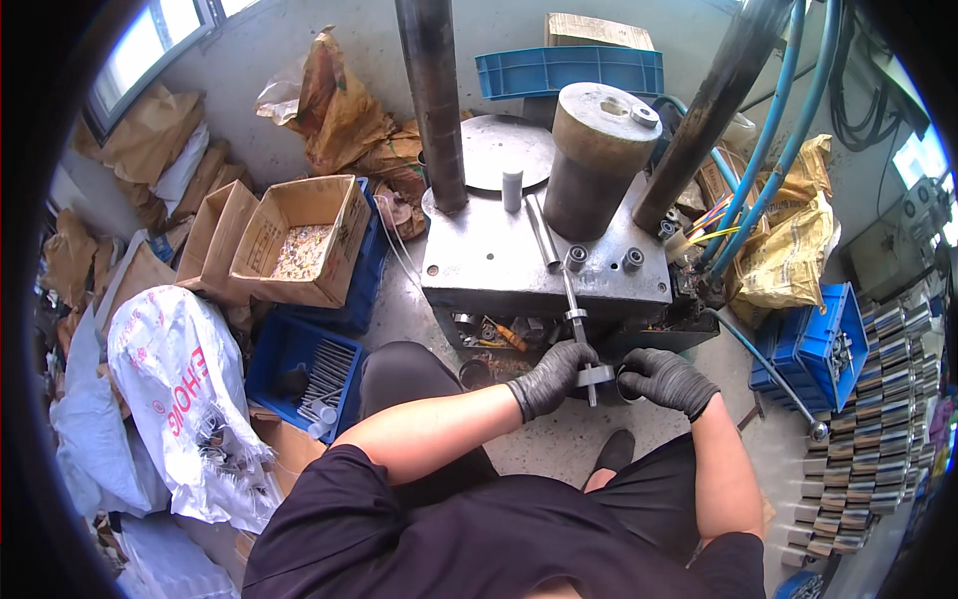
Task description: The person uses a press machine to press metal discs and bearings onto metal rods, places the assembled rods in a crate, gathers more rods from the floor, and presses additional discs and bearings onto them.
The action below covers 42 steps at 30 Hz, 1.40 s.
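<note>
My left hand, in a black glove, is closed round a slim metal shaft. The shaft carries a small collar and, lower down, a wider pale disc beside my fingers. Just right of the disc is my right hand, also gloved. Its fingers are curled at a dark, rounded piece that I cannot make out. The shaft points away from me, its far end at the front edge of the steel machine bed. On that bed lies a metal rod, next to a short upright grey cylinder.
A thick steel cylinder stands on the bed between two dark columns. At left are a blue bin of metal rods and a cardboard box. Rows of shiny metal tubes and a lever with a ball end are at right.
</note>
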Tool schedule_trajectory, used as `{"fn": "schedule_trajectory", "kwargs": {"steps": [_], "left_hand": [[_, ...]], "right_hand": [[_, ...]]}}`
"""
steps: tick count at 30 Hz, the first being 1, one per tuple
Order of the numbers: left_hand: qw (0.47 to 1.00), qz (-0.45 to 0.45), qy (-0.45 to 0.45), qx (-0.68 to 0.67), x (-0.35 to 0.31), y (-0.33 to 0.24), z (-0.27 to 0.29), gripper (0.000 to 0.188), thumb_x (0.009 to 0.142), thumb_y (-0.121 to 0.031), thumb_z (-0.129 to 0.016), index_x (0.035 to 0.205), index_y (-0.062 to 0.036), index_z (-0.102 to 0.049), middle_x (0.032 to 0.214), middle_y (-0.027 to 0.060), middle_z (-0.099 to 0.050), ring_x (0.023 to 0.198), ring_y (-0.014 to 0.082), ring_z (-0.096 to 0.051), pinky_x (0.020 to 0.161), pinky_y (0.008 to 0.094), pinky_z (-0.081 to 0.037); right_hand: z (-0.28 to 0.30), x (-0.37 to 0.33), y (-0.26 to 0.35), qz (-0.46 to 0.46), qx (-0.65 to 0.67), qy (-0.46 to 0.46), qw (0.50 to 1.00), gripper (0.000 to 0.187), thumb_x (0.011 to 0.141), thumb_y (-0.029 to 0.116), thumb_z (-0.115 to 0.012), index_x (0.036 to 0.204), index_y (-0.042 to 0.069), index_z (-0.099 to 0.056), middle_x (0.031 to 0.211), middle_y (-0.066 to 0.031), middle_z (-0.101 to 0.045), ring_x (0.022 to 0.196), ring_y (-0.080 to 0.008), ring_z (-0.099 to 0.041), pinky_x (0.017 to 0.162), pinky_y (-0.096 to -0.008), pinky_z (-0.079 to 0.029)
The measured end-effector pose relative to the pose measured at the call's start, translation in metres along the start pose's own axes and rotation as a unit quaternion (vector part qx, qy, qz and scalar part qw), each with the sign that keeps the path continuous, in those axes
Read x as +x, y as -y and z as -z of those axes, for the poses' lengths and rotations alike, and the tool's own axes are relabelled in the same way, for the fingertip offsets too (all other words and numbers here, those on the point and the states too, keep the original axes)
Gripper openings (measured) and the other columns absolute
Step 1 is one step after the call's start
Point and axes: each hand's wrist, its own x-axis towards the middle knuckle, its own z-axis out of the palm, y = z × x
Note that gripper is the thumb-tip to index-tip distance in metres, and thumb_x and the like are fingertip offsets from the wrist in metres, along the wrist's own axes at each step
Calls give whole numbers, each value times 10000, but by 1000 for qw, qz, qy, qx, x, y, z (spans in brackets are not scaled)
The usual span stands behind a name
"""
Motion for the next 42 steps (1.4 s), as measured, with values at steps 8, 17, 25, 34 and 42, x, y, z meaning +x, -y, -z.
{"fn": "schedule_trajectory", "kwargs": {"steps": [8,17,25,34,42], "left_hand": [[996,43,-45,-69,13,-29,7,307,889,-175,-621,1101,47,-623,964,207,-740,849,334,-769,815,489,-648],[997,48,-37,-43,20,-43,19,317,1004,-278,-620,1171,-9,-637,1020,159,-755,892,295,-766,844,465,-636],[992,-67,-44,101,26,-28,26,185,994,-196,-695,1072,-29,-700,947,67,-733,796,168,-708,764,331,-593],[980,-147,-76,113,26,-13,27,175,1020,-137,-671,1134,-6,-660,968,38,-685,899,148,-677,821,327,-573],[876,-344,-50,335,-1,-67,8,207,1054,-151,-644,1199,-5,-629,931,45,-667,869,138,-631,778,327,-543]], "right_hand": [[2,-7,-11,34,-18,-16,999,439,940,396,-702,1199,42,-719,1058,-201,-747,1015,-389,-719,899,-471,-566],[9,-12,-9,25,-19,-4,999,461,949,415,-693,1217,41,-712,1064,-201,-743,1022,-392,-717,914,-473,-563],[16,-17,-2,30,-49,-34,998,491,953,421,-694,1234,18,-702,1106,-225,-745,1063,-413,-706,934,-481,-556],[22,-22,-12,25,-58,-20,998,465,969,431,-681,1216,37,-699,1110,-235,-733,1083,-427,-690,937,-484,-544],[27,-20,-21,33,-37,-20,999,504,989,465,-658,1268,46,-694,1176,-223,-741,1135,-393,-697,988,-463,-534]]}}
